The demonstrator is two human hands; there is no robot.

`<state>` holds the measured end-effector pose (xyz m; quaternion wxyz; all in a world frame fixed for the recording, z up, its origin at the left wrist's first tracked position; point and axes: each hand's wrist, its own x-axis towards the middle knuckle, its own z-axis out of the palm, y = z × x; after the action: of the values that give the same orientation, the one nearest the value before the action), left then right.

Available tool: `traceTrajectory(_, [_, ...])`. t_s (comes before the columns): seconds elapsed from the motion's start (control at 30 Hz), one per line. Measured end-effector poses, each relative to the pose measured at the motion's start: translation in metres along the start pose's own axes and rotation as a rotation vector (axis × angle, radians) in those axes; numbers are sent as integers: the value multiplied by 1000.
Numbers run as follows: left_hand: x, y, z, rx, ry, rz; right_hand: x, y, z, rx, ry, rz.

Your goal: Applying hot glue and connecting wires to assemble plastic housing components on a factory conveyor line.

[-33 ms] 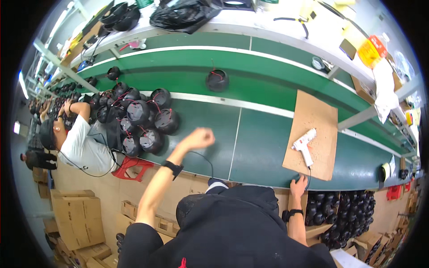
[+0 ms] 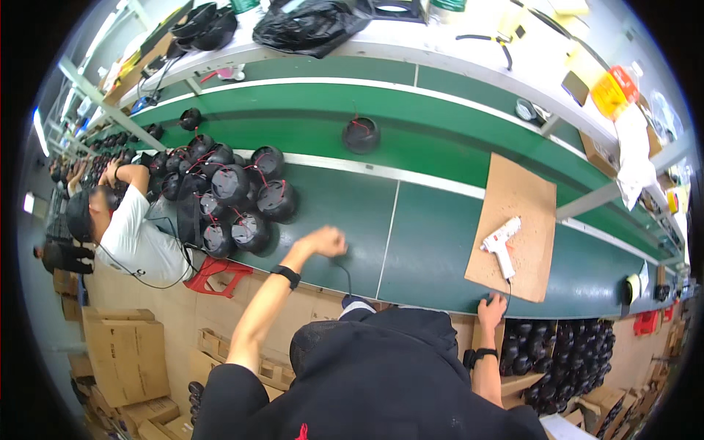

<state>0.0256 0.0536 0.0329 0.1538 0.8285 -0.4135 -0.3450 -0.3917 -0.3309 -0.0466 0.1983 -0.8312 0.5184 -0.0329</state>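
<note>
My left hand (image 2: 326,240) is a closed fist on the green table (image 2: 433,249), arm stretched forward with a black wristband. A thin black cable (image 2: 346,275) leads from the fist to the table's front edge. A pile of black round domed parts with red wires (image 2: 238,198) lies just left of it. My right hand (image 2: 491,308) curls over the table's front edge, below a brown cardboard sheet (image 2: 524,198). A white glue gun (image 2: 501,242) lies on that sheet, its cord running down beside my right hand.
One black domed part (image 2: 361,134) sits alone on the green conveyor belt (image 2: 455,139). A person in a white shirt (image 2: 132,238) leans on the table at left, near a red stool (image 2: 216,275). Cardboard boxes (image 2: 125,352) stand below left; a crate of black parts (image 2: 565,352) below right.
</note>
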Motion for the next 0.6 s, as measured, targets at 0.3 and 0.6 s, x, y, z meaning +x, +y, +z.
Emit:
traceTrajectory(0.3, [-12, -12, 70, -450, -360, -365, 24, 32, 8, 452, -551, 288])
traceTrajectory(0.6, [-33, -20, 119, -855, -174, -672, 29, 5, 15, 594, -658, 507])
